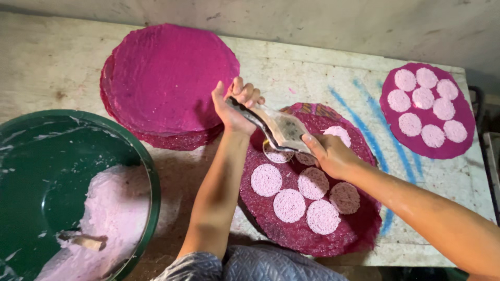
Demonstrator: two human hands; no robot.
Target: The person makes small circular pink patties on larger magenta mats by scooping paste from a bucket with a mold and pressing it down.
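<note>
Left hand (234,106) and right hand (328,153) both clamped on flat mould (278,127), tilted over near magenta mat (359,229) with pale pink discs (289,205). Mat stack (166,78) behind-left, filled mat (414,145) far right, green basin (31,171) of batter left.

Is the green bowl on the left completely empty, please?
No, the green bowl holds a mass of pale pink batter along its right side, with a utensil resting in it.
</note>
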